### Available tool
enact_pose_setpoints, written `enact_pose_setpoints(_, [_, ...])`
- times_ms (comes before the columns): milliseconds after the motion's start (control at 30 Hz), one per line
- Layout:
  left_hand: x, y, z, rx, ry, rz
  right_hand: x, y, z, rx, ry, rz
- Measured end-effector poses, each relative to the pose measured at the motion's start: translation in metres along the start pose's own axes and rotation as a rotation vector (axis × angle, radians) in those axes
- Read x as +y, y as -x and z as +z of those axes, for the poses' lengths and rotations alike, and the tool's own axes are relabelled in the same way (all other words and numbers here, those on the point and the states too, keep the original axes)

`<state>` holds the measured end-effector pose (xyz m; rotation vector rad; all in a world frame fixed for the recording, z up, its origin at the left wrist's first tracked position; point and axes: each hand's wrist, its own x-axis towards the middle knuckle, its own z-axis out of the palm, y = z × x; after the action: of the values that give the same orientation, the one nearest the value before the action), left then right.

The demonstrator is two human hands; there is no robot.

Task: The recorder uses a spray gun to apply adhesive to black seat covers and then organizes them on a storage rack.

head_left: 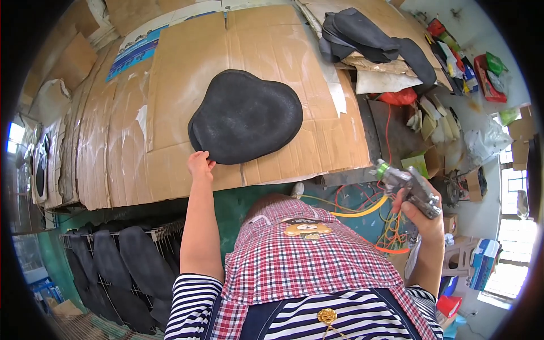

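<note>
A black foam pad (245,115), rounded and roughly heart-shaped, lies flat on sheets of brown cardboard (187,62) that cover the surface. The left hand (199,165) reaches up to the pad's lower left edge; its fingers (205,157) are curled narrow and touch the rim there, though whether they pinch it cannot be told. The right hand (422,212) is well to the right of the pad and below it, off the cardboard, with its fingers wrapped tight around the grip of a metal spray gun (409,186) whose green-tipped nozzle points back toward the pad. More black pads (368,37) are piled above and to the right of the pad, and others (127,266) stand in a wire rack below and to its left.
</note>
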<state>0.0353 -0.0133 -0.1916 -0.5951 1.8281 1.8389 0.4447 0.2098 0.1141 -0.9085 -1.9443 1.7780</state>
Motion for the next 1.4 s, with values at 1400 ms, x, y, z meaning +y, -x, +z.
enact_pose_setpoints(1400, [0.069,0.049,0.036,-0.442,0.249,0.195,0.029,-0.007,-0.027,-0.039,-0.107,-0.033])
